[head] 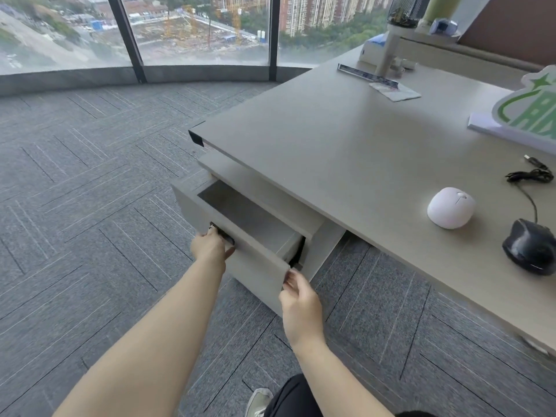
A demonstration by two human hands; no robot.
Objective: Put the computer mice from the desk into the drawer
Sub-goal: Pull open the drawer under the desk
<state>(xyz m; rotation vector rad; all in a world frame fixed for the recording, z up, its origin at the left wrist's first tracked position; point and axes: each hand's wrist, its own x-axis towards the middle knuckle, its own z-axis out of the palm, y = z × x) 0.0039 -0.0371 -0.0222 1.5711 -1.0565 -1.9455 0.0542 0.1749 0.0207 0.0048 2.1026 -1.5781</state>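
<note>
A grey drawer [261, 266] under the desk's left corner stands pulled out, its inside bare as far as I can see. My left hand [210, 245] grips the dark handle on the drawer front. My right hand [301, 299] holds the right edge of the drawer front with fingers curled around it. On the grey desk [346, 152], a white wireless mouse [450, 207] lies near the front edge. Right of it, a black wired mouse [531, 246] rests at the frame's edge, its cable [531, 176] coiled behind it.
A green and white sign [523, 112] stands at the desk's right. A metal ruler [367, 74] and a paper packet [394, 91] lie at the back, beside a white post [388, 52]. Grey carpet floor spreads left, with windows beyond. My shoe [258, 401] shows at the bottom.
</note>
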